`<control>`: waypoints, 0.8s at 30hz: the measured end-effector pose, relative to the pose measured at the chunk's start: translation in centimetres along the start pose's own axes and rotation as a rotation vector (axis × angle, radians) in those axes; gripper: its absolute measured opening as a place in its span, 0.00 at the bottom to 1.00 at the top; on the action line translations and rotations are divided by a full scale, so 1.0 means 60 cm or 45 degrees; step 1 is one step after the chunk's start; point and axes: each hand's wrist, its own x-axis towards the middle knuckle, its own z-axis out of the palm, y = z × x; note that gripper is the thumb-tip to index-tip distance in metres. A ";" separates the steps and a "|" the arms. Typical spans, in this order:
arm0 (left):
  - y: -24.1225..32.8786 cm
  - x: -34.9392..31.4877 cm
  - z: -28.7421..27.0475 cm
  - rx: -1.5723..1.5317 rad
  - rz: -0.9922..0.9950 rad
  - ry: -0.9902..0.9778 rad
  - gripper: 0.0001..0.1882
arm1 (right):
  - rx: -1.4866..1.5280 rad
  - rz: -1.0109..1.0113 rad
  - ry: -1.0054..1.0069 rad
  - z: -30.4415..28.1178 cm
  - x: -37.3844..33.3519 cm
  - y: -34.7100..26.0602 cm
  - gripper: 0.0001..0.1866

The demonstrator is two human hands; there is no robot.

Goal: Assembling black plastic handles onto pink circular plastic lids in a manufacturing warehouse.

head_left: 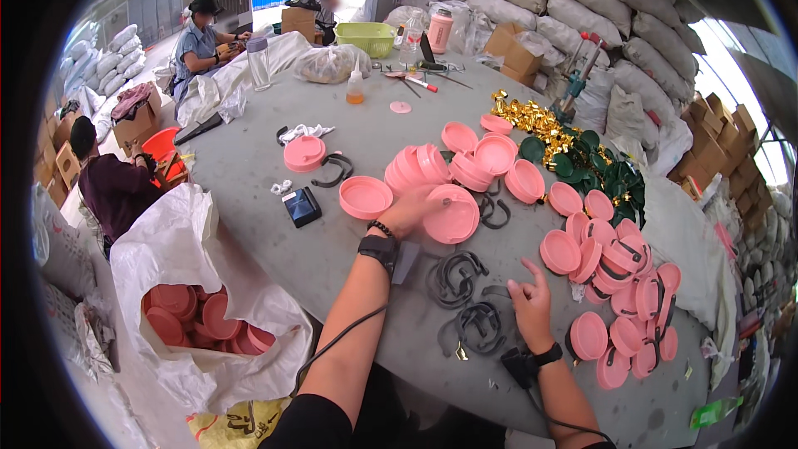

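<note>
My left hand (407, 214), slightly smeared by motion, grips the left edge of a round pink lid (451, 214) with its inside facing up. A row of pink lids (407, 170) stands just beyond it. Over the near table my right hand (530, 301) has thumb and forefinger apart, and I see nothing between them. A black strap end (496, 291) lies beside that thumb. Coiled black straps (455, 276) are on the table between my hands, with another bundle of black straps (482, 328) nearer me. Right of my right hand is a heap of pink lids with black straps (632, 278).
Gold pieces (532, 126) and dark green discs (594, 168) pile up at the back right. A white sack of pink lids (278, 303) stands at the left table edge. A dark box-shaped device (301, 207) lies left. Two people sit working beyond the table's left side.
</note>
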 end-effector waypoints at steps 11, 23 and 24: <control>0.009 -0.007 0.008 -0.416 0.115 0.151 0.18 | -0.044 -0.115 -0.096 -0.004 -0.003 0.028 0.08; 0.015 -0.013 0.020 -0.075 0.042 -0.031 0.22 | 0.007 0.010 -0.077 -0.003 0.004 0.021 0.11; 0.016 -0.014 0.019 -0.079 0.040 -0.028 0.22 | 0.064 0.049 -0.110 -0.001 0.003 0.016 0.13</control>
